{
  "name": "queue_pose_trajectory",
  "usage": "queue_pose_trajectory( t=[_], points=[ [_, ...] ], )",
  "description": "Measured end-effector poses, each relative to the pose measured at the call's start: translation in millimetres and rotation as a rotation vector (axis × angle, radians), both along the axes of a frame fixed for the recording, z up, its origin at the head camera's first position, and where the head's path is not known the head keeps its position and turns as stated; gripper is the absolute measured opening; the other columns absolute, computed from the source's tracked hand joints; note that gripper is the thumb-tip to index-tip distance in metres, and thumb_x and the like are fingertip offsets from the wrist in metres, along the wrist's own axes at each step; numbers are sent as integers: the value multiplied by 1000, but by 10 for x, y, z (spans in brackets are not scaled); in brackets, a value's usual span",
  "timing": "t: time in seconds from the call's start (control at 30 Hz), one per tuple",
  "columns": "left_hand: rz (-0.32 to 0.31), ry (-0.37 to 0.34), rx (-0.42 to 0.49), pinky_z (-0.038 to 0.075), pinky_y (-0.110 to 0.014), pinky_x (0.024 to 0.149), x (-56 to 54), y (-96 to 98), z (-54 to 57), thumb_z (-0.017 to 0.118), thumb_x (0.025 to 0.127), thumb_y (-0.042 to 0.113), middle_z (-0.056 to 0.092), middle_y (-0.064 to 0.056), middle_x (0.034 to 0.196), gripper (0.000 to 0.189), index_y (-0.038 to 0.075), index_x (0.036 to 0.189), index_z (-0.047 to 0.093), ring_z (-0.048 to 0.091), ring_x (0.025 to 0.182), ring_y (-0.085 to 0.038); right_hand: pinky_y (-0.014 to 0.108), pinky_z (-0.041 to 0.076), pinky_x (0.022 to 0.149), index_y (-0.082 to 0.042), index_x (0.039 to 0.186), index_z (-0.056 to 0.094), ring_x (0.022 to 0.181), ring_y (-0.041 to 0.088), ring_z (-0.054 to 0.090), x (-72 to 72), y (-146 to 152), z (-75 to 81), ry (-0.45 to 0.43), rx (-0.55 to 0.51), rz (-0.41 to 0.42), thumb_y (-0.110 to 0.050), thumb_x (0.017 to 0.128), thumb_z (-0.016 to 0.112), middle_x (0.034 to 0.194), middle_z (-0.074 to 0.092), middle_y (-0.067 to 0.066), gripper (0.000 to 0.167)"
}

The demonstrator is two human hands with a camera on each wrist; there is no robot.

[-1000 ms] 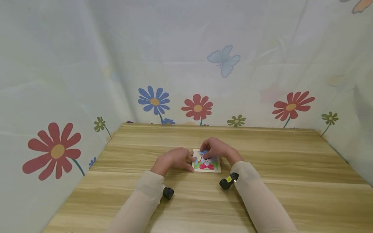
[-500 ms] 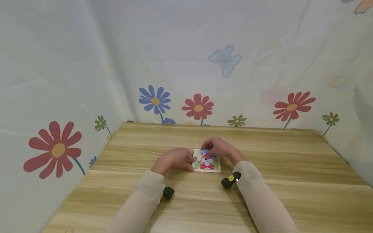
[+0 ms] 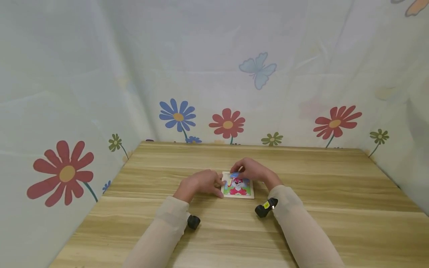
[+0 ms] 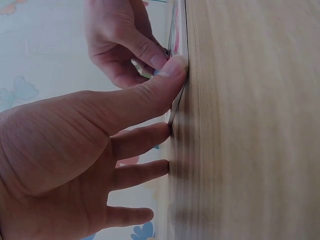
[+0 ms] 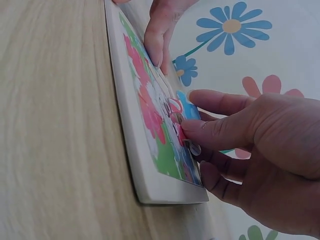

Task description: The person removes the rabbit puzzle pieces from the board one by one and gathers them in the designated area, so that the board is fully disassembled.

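A small square jigsaw puzzle with a pale wooden frame lies flat on the table, showing a red-and-white cartoon animal on green. My left hand steadies its left side, thumb by the near corner. Mostly straight, the left fingers touch the frame edge and the table in the left wrist view. Over the far edge, my right hand pinches a blue puzzle piece between thumb and index finger. Its other fingers rest near the frame's side. Whether that piece is fully seated is hidden. A bare pale patch shows at the puzzle's far left.
A wood-grain table stretches around the puzzle on every side. Behind and to the left hangs a pale cloth printed with flowers and butterflies. Black wrist cameras sit on both sleeves, close above the tabletop.
My right hand has shifted very slightly right, and more of the animal's face shows. The left hand and the puzzle frame keep their places.
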State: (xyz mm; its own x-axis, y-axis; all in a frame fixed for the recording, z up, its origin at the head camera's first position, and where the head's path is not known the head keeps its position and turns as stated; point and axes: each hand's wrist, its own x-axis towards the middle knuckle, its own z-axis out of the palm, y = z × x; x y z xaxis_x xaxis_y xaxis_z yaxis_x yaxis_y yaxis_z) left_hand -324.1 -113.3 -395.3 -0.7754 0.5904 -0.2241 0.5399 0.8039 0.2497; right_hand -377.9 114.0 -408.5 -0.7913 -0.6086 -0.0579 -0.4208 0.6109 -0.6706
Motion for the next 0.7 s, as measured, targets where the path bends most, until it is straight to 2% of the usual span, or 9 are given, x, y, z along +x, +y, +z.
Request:
queue_pose_trajectory(
  t=[0.33,0.7],
  points=[
    [6,3,-8,42,-37,107,28,7,16,75,87,43,49,-7,150,57,17,136,62,50,131,-23,40,51,92,-3,116,74,101,26,60,33,13,25,17,-31,20,3,93,67,112,71,8,25],
    [1,14,-22,42,-36,107,11,12,1,74,87,44,48,-7,150,57,18,137,62,50,131,-23,38,51,88,-7,113,76,96,22,61,1,44,-2,39,-49,28,3,94,64,110,71,7,25]
  ],
)
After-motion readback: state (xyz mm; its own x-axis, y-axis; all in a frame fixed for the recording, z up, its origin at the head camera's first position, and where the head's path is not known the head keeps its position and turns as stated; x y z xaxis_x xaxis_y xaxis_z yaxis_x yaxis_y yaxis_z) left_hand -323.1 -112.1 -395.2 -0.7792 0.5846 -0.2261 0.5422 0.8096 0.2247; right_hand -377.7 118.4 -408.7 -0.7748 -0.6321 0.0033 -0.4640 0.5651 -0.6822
